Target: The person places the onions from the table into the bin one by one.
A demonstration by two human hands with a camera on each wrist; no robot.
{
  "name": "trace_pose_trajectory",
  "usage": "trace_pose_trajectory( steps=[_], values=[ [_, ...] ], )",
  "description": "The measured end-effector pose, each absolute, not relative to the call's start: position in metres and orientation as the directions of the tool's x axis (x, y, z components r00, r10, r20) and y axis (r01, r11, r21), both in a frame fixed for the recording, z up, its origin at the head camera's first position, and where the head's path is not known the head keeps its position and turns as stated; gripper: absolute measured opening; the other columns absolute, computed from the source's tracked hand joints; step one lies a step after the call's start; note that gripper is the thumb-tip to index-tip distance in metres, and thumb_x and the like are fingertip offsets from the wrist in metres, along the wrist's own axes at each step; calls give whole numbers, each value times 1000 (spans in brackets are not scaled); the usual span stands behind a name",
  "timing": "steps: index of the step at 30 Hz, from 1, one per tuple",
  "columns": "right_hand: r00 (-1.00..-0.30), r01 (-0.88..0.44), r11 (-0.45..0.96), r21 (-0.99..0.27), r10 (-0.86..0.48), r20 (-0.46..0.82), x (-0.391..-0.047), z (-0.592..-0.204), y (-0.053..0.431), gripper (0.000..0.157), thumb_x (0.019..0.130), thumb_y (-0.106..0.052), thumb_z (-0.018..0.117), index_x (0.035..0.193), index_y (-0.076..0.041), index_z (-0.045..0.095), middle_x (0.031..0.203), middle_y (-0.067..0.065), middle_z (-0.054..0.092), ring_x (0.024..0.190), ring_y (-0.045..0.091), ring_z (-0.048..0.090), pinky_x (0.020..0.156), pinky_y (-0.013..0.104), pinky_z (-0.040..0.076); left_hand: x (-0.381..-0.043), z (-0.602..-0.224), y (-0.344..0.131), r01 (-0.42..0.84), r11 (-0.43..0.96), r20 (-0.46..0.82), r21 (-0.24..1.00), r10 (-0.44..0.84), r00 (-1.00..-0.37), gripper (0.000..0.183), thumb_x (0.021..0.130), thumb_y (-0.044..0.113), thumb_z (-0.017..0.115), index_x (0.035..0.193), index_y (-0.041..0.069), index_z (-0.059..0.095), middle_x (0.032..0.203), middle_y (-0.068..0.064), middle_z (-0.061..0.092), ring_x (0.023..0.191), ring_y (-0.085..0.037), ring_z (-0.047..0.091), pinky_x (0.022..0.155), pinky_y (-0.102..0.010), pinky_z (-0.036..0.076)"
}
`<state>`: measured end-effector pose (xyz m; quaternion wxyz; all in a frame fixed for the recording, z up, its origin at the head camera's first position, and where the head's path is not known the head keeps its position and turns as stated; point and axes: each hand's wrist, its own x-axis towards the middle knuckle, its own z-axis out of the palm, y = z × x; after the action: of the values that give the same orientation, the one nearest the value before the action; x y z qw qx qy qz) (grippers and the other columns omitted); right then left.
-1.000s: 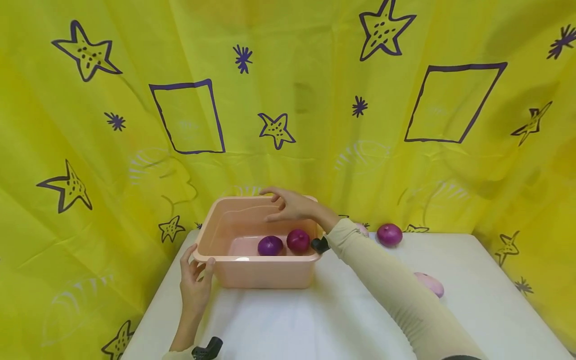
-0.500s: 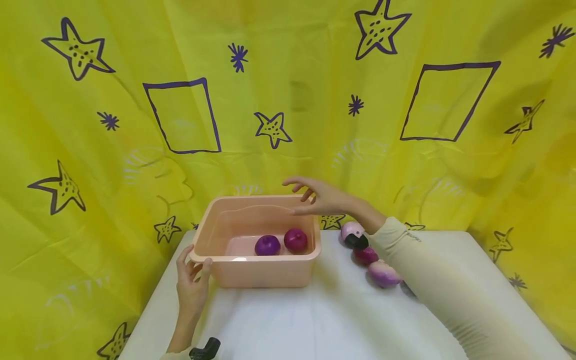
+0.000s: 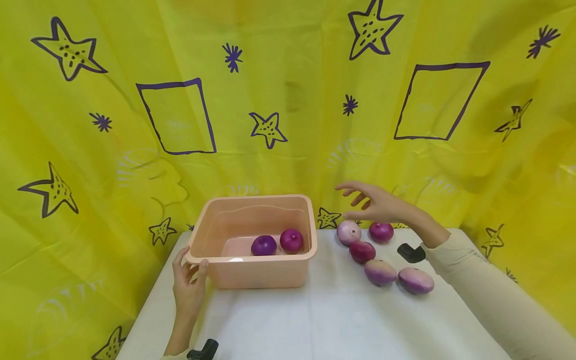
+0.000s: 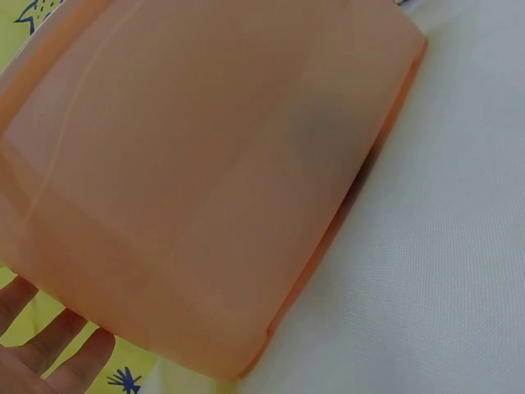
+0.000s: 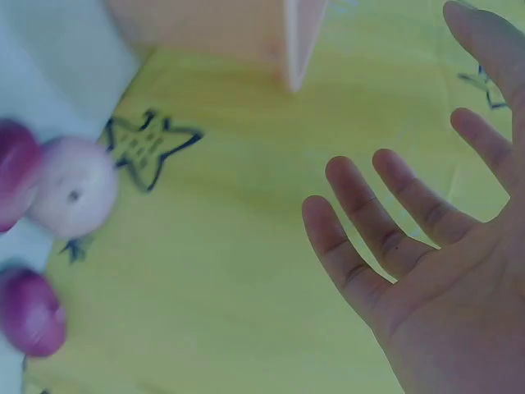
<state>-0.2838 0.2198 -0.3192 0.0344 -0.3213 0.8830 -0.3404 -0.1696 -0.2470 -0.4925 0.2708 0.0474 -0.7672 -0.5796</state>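
Observation:
A peach plastic bin (image 3: 258,273) stands on the table with a purple round vegetable (image 3: 264,245) and a magenta onion (image 3: 291,241) inside. At its front left corner my left hand (image 3: 189,287) grips the rim, thumb in front and fingers at the side. In the left wrist view, fingers (image 4: 89,361) show along the bin's edge. My right hand (image 3: 375,202) holds nothing, its fingers spread in the air above a pale pink round vegetable (image 3: 348,232) and a magenta onion (image 3: 381,232).
Right of the bin lie a dark magenta round vegetable (image 3: 362,252) and two pale pink-and-purple oval ones (image 3: 380,272). The white tabletop (image 3: 288,325) reaches back to a yellow curtain (image 3: 306,165) printed with stars.
My right hand has moved right, from over the bin to above the vegetables beside it, bringing several of those into sight. The left hand stays at the bin's corner.

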Motion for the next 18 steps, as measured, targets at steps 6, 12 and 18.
trace_pose_trajectory(
  steps=[6, 12, 18],
  values=[
    [-817, -507, 581, -637, -560, 139, -269, -337, 261, 66, 92, -24, 79, 149, -18, 47, 136, 16, 59, 110, 31, 65, 91, 49, 57, -170, -494, -249, 233, 321, 352, 918, -389, -851, 61, 103, 16, 62, 157, 20, 33, 152, -16, 51, 109, -15, 57, 84, -8, 48],
    [-836, -487, 613, -622, -534, 128, -251, -362, 298, 65, 92, -25, 79, 148, -15, 48, 134, 17, 61, 104, 27, 67, 83, 33, 59, -171, -494, -249, 260, 335, 382, 906, -380, -842, 61, 103, 13, 62, 157, 20, 33, 150, -18, 52, 108, -11, 57, 85, -8, 48],
    [-868, -402, 633, -662, -494, 54, -232, -392, 329, 67, 94, -24, 76, 150, -9, 44, 134, 24, 57, 108, 35, 65, 82, 30, 58, -170, -492, -248, 269, 343, 394, 900, -375, -839, 63, 103, 11, 62, 157, 18, 32, 151, -20, 51, 106, -5, 57, 84, -7, 48]
  ],
)
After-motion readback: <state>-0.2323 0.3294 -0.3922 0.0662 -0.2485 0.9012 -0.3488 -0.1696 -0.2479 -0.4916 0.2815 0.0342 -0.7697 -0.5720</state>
